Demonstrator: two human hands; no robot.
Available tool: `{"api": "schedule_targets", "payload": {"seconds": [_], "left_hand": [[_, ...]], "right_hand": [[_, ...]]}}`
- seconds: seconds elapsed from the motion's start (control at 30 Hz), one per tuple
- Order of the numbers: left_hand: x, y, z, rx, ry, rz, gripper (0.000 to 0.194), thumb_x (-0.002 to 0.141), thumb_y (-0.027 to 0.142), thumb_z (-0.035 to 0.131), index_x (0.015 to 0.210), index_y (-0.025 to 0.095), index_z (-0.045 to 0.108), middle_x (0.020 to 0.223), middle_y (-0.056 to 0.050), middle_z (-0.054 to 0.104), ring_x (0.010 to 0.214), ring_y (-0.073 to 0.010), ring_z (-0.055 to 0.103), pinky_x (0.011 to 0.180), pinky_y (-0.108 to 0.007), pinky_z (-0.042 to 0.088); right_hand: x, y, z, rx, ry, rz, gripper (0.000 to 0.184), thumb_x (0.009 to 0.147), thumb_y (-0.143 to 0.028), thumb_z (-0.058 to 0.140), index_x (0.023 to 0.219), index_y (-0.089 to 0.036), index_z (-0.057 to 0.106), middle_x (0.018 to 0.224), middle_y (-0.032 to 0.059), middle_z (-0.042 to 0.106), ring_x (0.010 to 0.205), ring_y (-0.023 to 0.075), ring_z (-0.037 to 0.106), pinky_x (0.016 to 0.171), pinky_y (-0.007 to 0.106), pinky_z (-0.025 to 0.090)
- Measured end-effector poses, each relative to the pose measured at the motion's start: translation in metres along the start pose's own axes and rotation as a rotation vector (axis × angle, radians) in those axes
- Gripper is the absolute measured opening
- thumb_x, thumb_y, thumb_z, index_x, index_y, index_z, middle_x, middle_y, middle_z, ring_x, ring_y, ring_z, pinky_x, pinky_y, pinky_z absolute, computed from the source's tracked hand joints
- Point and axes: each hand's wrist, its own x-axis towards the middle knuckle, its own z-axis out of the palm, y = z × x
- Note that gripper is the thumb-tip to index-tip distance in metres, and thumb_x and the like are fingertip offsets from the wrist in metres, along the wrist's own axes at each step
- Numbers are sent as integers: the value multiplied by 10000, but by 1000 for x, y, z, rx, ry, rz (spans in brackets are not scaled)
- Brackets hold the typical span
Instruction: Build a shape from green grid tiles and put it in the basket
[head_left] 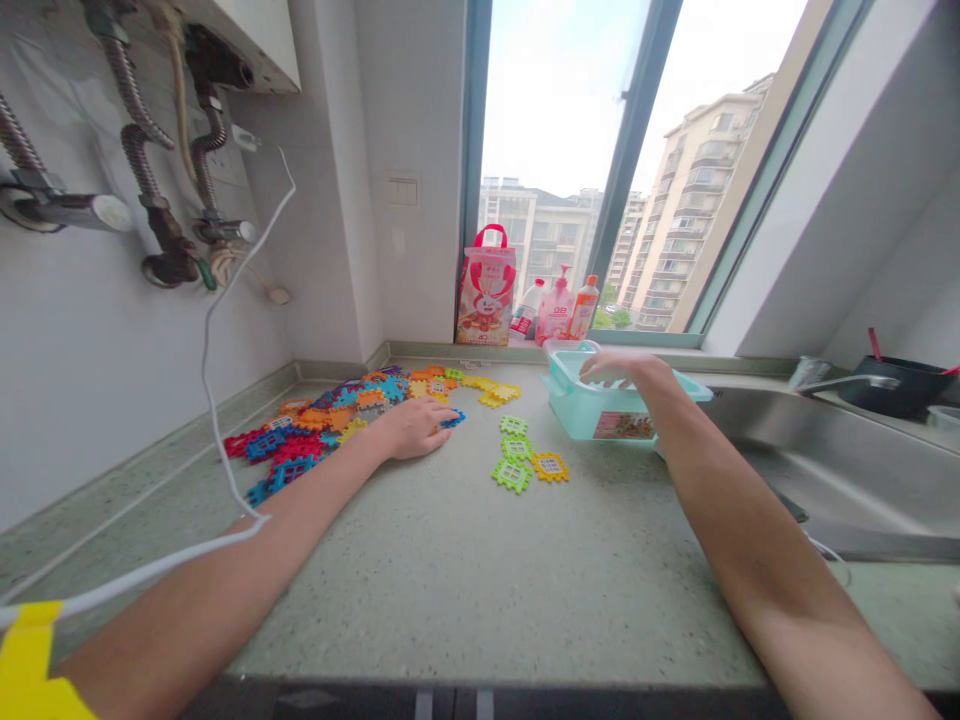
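Left hand at eleven o'clock touches a blue piece, right hand at one over the turquoise tub, can't tell either grip!

There's a blue toy piece at the left hand, messy colorful pile beside it, open turquoise tub under the right hand.

Bright daylight enters by the window at upper right, where the sky is overexposed; wide-angle distortion stretches both sides.
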Motion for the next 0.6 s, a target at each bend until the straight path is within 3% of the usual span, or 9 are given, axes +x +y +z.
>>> {"api": "schedule_targets", "payload": {"seconds": [0.07, 0.1, 0.27, 0.37, 0.47, 0.6], "left_hand": [[0, 0, 0, 9, 0, -3, 462, 1063, 404, 471, 1427, 224, 692, 1466, -96, 689, 1359, -279, 623, 1175, -398, 444], [0, 0, 0, 15, -1, -6, 459, 1063, 405, 475, 1427, 228, 691, 1466, -91, 691, 1357, -276, 623, 1173, -393, 442], [0, 3, -3, 56, -10, -27, 447, 1056, 426, 502, 1415, 246, 698, 1457, -68, 700, 1315, -283, 634, 1147, -396, 439], [1, 5, -5, 93, -8, -53, 426, 1041, 443, 522, 1363, 259, 732, 1413, -64, 723, 1269, -310, 644, 1106, -430, 458], [2, 8, -6, 99, -4, -84, 418, 1028, 438, 535, 1338, 251, 743, 1373, -83, 732, 1243, -314, 659, 1076, -447, 477], [2, 11, -6, 93, 5, -114, 416, 1015, 435, 548, 1327, 243, 744, 1336, -103, 732, 1190, -310, 688, 1033, -448, 504]], "right_hand": [[2, -8, -15, -63, -48, 3, 154, 833, -312, 783, 914, -194, 839, 1011, 135, 818, 882, 284, 762, 754, 373, 595], [2, -12, -23, -89, -7, -14, 175, 849, -321, 767, 950, -200, 842, 1064, 128, 818, 940, 293, 763, 796, 378, 598], [-11, -38, -51, 91, 478, -315, 296, 926, -372, 646, 1105, -233, 837, 1103, 73, 826, 1000, 280, 779, 917, 409, 614], [-30, -67, -58, 249, 627, -474, 316, 937, -337, 601, 1135, -242, 828, 1112, 60, 826, 977, 257, 784, 942, 420, 627], [-48, -103, -57, 263, 672, -562, 312, 932, -299, 584, 1127, -248, 823, 1106, 55, 824, 972, 246, 777, 956, 435, 623], [-55, -148, -37, 174, 599, -646, 313, 944, -296, 573, 1144, -250, 808, 1106, 44, 817, 974, 236, 767, 946, 420, 605]]}}
